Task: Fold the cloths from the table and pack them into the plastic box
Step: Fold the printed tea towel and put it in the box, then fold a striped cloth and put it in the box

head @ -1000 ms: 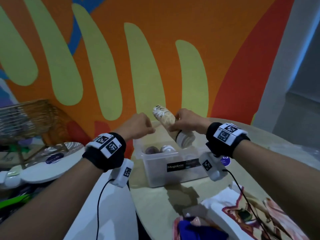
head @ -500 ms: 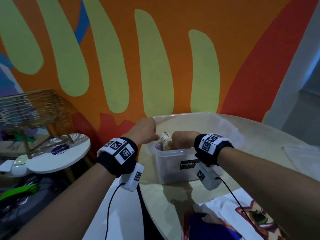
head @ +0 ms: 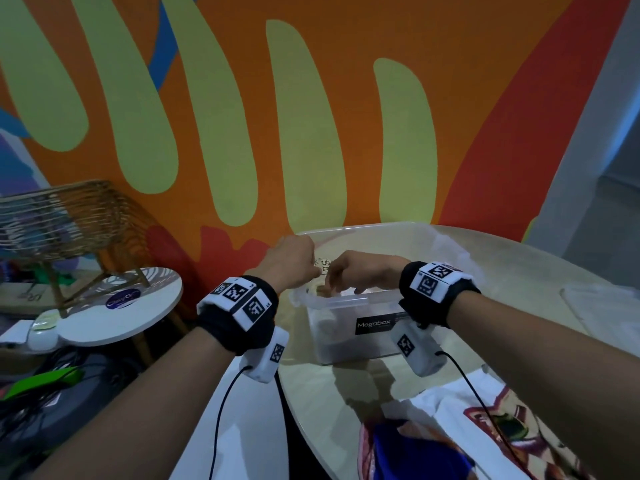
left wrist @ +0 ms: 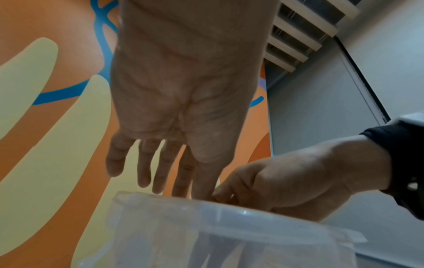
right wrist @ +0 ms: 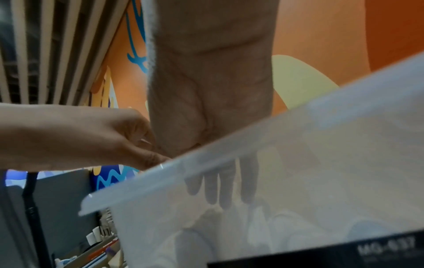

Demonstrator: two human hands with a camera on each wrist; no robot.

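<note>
Pushing a rolled cloth (head: pixel 321 268) down into the plastic box (head: pixel 346 327) on the bench (head: pixel 519 271), the right hand (head: pixel 360 271) has straight fingers (right wrist: pixel 220 183) inside. The left hand (head: pixel 294 258) hangs loose beside it, holding nothing. More cloths (head: pixel 450 431) wait on the bench, unfolded.

Head view down over both forearms, wrist views close, upward along each palm, all sharing the plastic box (head: pixel 346 327)

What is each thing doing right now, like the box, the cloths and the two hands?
Plastic box: open, no lid on, rolled cloths inside.
Rolled cloth: standing in the box, top poking out between the hands.
Cloths on the table: loose, not folded yet.
Left hand: over the box edge, fingers straight.
Right hand: fingers straight, reaching down into the box.
</note>
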